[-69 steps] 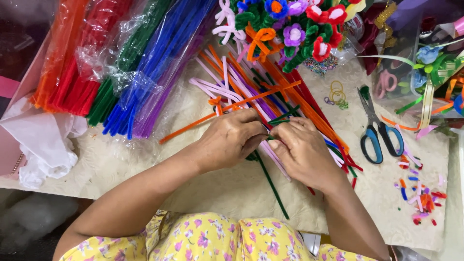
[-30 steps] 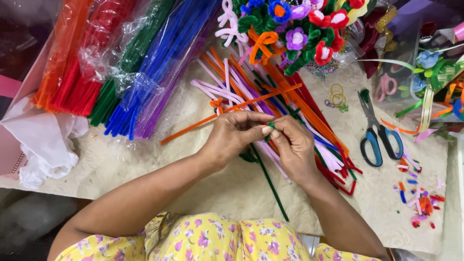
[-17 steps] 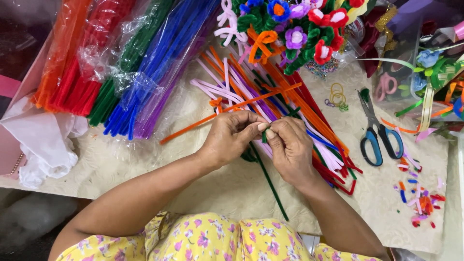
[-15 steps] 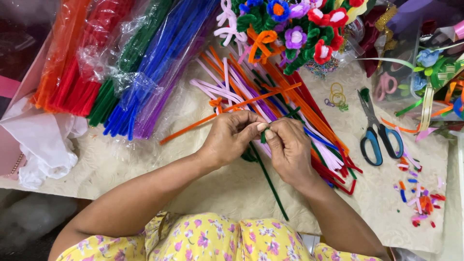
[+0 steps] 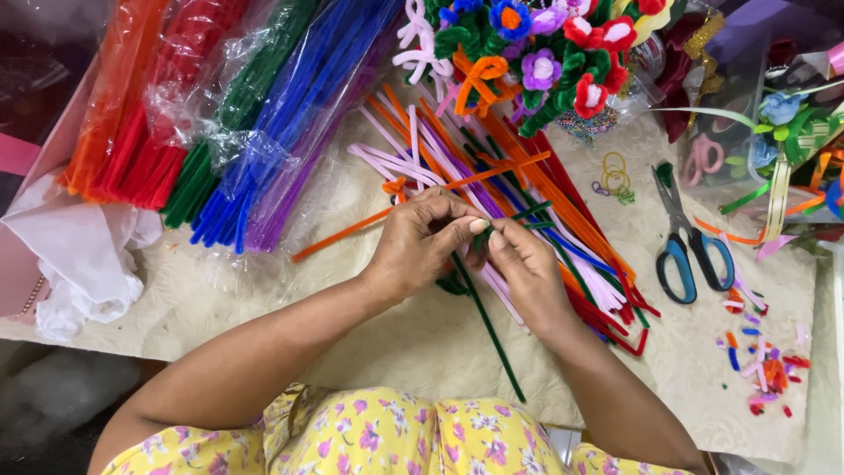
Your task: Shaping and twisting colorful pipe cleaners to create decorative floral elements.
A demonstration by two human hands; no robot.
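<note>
My left hand (image 5: 420, 244) and my right hand (image 5: 526, 268) meet over the middle of the table, fingertips pinched together on a dark green pipe cleaner (image 5: 491, 330). Its straight stem runs from under my fingers down toward my lap. The top end is hidden inside my fingers. Under and beyond my hands lies a loose spread of pipe cleaners (image 5: 536, 189) in orange, pink, purple, red and green. An orange one (image 5: 338, 235) sticks out to the left of my left hand.
Bagged bundles of pipe cleaners (image 5: 264, 105) in orange, red, green, blue and purple lie at the back left. A bunch of pipe-cleaner flowers (image 5: 545, 48) stands at the back. Blue-handled scissors (image 5: 686, 237) and small cut scraps (image 5: 765, 369) lie to the right. White plastic (image 5: 79, 255) sits at left.
My right hand has shifted up and left to meet the left, and both sets of fingertips have worked closer together on the green pipe cleaner. Everything else stays put.
</note>
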